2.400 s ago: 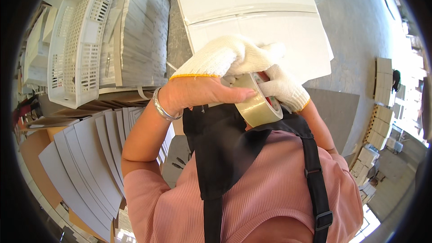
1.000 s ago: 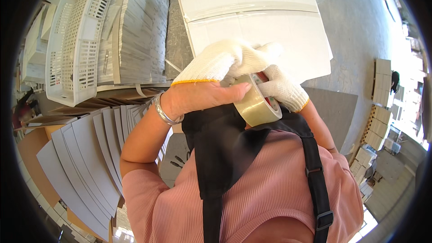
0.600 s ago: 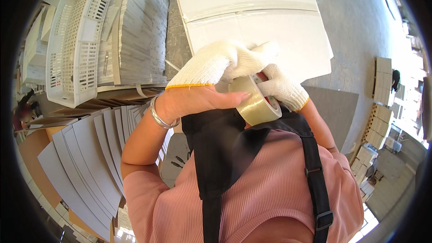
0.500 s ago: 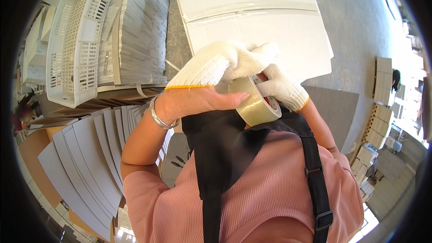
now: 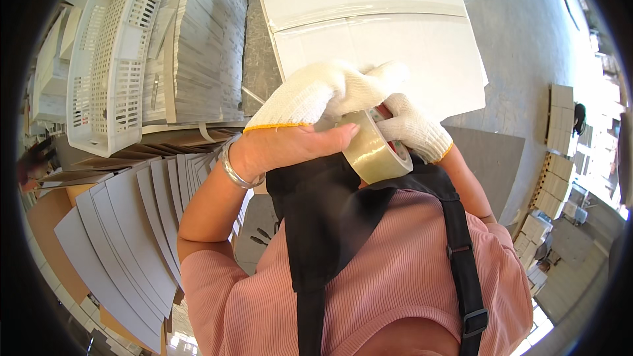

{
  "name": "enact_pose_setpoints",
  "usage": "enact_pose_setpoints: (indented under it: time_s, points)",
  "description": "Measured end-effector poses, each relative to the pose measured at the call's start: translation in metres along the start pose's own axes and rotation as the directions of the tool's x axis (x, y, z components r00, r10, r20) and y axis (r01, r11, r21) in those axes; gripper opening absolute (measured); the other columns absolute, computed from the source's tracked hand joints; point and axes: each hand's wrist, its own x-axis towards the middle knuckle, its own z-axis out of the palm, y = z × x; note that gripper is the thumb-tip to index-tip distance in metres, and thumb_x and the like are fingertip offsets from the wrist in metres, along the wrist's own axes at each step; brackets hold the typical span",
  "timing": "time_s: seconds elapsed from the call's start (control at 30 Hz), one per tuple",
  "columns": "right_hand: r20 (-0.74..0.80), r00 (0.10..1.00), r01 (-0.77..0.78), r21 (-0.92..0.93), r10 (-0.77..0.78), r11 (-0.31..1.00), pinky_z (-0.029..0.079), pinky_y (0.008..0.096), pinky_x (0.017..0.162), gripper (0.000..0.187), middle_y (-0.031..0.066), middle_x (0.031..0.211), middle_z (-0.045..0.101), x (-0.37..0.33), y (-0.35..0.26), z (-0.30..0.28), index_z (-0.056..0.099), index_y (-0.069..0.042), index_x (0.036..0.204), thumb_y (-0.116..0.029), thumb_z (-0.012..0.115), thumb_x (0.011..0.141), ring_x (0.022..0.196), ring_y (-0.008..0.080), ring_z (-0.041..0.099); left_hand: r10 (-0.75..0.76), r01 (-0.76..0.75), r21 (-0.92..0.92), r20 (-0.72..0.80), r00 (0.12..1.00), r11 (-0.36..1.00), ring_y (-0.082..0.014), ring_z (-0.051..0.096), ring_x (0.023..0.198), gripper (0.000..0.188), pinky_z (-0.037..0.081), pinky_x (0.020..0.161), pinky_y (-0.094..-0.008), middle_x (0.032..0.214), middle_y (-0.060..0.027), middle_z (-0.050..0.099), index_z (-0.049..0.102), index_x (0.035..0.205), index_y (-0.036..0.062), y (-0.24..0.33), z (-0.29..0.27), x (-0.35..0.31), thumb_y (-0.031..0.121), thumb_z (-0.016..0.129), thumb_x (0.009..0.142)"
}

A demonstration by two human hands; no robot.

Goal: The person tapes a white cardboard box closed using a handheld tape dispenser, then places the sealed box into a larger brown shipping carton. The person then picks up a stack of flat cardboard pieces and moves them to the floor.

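A wide roll of clear packing tape [image 5: 372, 151] is held up close to my body, in front of my black apron [image 5: 323, 217]. My right hand [image 5: 414, 125], in a white knitted glove, grips the roll with fingers reaching into its core. Over the roll's far side bends my left hand [image 5: 320, 102], also gloved, with its bare thumb sticking out and its tip against the tape's outer face. The left fingers curl beyond the roll, and their tips are hidden. Past both hands lies a large white carton [image 5: 369, 33] with clear tape along its seam.
At the left a white perforated plastic crate [image 5: 109, 72] stands beside a stack of flat sheets [image 5: 208, 46]. Nearer, cardboard sheets [image 5: 125, 224] stand on edge in a row. Stacks of boxes [image 5: 560, 115] stand on the grey floor at far right.
My left thumb has slid slightly along the tape roll, away from my body. The roll and my right hand stay almost where they were.
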Motion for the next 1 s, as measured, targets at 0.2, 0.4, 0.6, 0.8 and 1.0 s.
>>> enact_pose_setpoints:
  time_s: [0.2,0.4,0.6,0.8,1.0]
  points:
    - [-0.008,0.991,0.13,0.03,-0.13,0.991,0.048,0.0321,0.099,0.067,0.0124,0.121,0.065,0.008,0.013,0.0,0.058,0.003,0.134,-0.014,0.073,0.071,0.11,0.0203,0.06,0.111,-0.111,0.055,0.005,0.994,0.992,-0.0182,0.06,0.106,0.057,0.049,0.095,-0.0302,0.114,-0.0081,0.065,0.061,0.126,-0.0016,0.009,-0.001,0.007,0.017,0.084,0.078]
    - [-0.022,0.992,0.125,0.055,-0.124,0.991,0.049,0.032,0.098,0.066,0.0128,0.12,0.066,0.008,0.017,0.0,0.059,0.003,0.133,-0.014,0.073,0.071,0.108,0.0205,0.061,-0.033,0.032,0.023,0.051,0.998,0.999,-0.018,0.061,0.106,0.057,0.05,0.094,-0.0309,0.116,-0.008,0.066,0.061,0.127,-0.0009,0.012,-0.001,0.008,0.019,0.085,0.079]
    - [-0.012,0.999,0.039,0.011,-0.039,0.999,0.051,0.0316,0.093,0.063,0.0123,0.114,0.067,0.005,0.006,-0.002,0.06,0.003,0.131,-0.013,0.071,0.07,0.102,0.0196,0.062,0.016,-0.016,0.0,-0.027,1.0,1.0,-0.0175,0.062,0.104,0.055,0.05,0.094,-0.0313,0.115,-0.0063,0.067,0.061,0.128,-0.0001,0.008,0.002,0.004,0.018,0.085,0.081]
    - [0.01,0.996,0.086,0.069,-0.087,0.994,0.052,0.0298,0.088,0.061,0.0113,0.108,0.068,0.012,0.017,-0.003,0.06,0.004,0.129,-0.011,0.07,0.07,0.095,0.0174,0.063,0.144,-0.14,0.035,-0.216,0.966,0.99,-0.0152,0.063,0.101,0.05,0.051,0.09,-0.0307,0.111,-0.0055,0.068,0.064,0.124,0.0006,0.006,0.008,-0.011,0.015,0.085,0.081]
    - [0.036,0.998,0.053,0.046,-0.055,0.998,0.052,0.0285,0.084,0.049,0.0084,0.104,0.069,0.012,0.017,-0.006,0.063,0.003,0.122,-0.01,0.071,0.075,0.092,0.0146,0.063,0.18,-0.104,0.308,-0.228,0.957,0.946,-0.0313,0.067,0.091,0.039,0.052,0.079,-0.0369,0.102,-0.0136,0.069,0.069,0.113,0.0036,0.021,0.017,-0.025,0.018,0.084,0.08]
